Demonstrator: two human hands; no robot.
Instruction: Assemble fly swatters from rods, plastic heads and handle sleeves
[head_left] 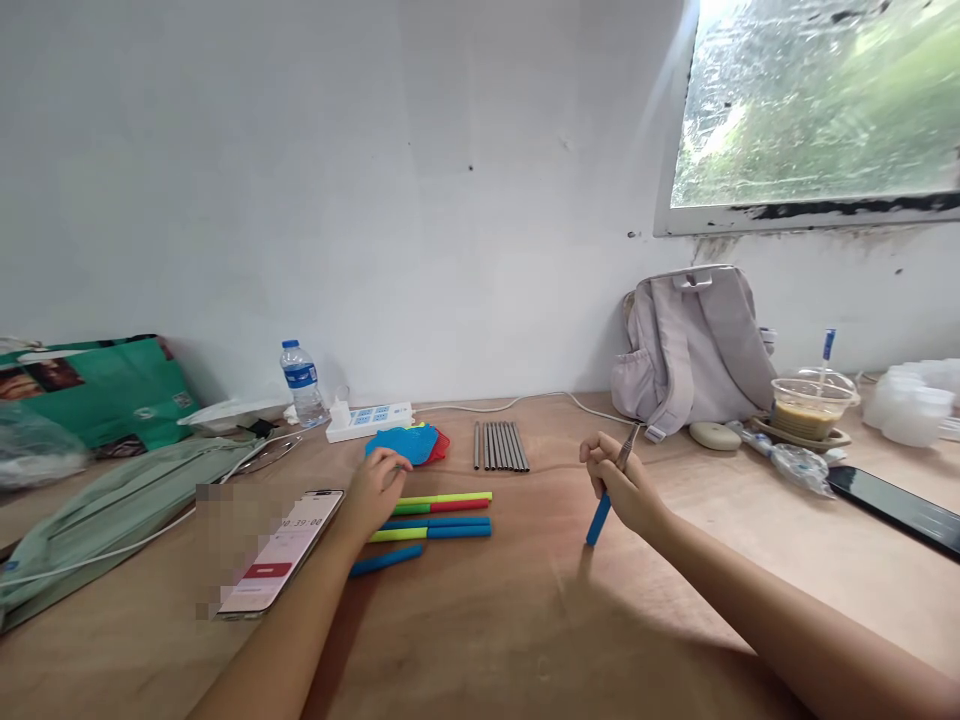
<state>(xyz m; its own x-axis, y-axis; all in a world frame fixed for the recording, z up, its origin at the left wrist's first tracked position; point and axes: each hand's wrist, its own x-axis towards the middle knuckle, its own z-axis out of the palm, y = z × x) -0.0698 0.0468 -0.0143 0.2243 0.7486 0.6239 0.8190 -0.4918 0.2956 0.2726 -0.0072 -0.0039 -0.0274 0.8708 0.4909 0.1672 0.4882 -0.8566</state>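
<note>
My right hand (620, 478) is closed around a blue handle tube (598, 522), held tilted above the table. A slim metal rod (628, 443) rises from its upper end past my fingers. My left hand (381, 487) reaches to a pile of flat pieces, its bent fingers on the near edge of a blue flat piece (409, 441) that looks like a fly swatter head. A red flat piece (442, 446) shows beneath it. Several metal rods (507, 447) lie side by side between my hands. Yellow, red, green and blue handle tubes (459, 532) lie nearer me, a loose blue tube (387, 560) in front.
Left of my left arm lies a phone (289, 555) with a lit timer screen. A power strip (367, 421) and water bottle (301, 385) stand behind. A backpack (697, 345), drink cup (808, 410) and dark phone (900, 510) are at right. A green bag (112, 395) sits far left.
</note>
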